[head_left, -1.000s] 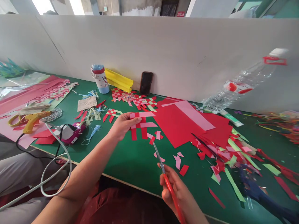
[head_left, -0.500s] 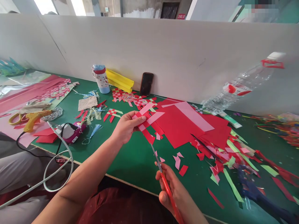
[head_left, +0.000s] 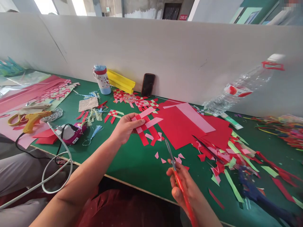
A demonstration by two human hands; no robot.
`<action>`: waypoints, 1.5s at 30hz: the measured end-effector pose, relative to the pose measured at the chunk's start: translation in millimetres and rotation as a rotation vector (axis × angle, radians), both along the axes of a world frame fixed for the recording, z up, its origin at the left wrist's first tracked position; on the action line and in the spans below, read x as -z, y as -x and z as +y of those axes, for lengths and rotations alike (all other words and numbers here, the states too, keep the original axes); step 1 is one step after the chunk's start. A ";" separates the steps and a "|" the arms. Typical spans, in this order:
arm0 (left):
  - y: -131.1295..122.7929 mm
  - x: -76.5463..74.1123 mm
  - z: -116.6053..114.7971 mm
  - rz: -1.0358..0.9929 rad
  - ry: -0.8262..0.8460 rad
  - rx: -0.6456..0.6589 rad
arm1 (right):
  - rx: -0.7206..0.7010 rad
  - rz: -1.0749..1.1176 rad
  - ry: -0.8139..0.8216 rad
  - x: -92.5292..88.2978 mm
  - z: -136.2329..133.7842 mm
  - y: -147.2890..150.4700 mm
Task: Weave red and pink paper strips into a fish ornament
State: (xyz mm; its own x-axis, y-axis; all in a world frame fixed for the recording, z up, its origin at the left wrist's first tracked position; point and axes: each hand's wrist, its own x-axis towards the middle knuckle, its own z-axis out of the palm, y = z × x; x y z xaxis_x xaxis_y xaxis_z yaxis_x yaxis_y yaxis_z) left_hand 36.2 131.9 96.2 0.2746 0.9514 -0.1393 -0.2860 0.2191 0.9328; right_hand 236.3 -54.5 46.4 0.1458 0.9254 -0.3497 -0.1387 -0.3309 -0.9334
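My left hand point(head_left: 125, 128) pinches a small woven piece of red and pink paper strips point(head_left: 140, 129) between thumb and fingers, its strip ends sticking out to the right and downward. Red-handled scissors point(head_left: 181, 186) are in my right hand point(head_left: 187, 176), with the blades pointing up and away. Their tips are apart from the woven piece, a little to its right. Small pink and red paper scraps point(head_left: 163, 160) lie on the green table below. Behind the scissors spread large red paper sheets point(head_left: 176, 129), with a pink strip point(head_left: 196, 118) on top.
A blue-and-white bottle point(head_left: 102, 80), a phone point(head_left: 148, 84) and a clear plastic bottle point(head_left: 236, 90) stand along the grey partition point(head_left: 180, 56). On the left lie tassels point(head_left: 96, 131), a yellow glue gun point(head_left: 35, 119) and a looped white cable point(head_left: 68, 176). A dark blue tool point(head_left: 255, 192) lies right.
The scissors have moved right, away from the woven piece. My left hand has shifted slightly left, and the strip ends now hang apart.
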 end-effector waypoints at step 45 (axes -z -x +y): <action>-22.5 14.2 -23.9 -0.169 -0.055 -0.184 | -0.174 0.026 -0.133 24.8 8.6 39.1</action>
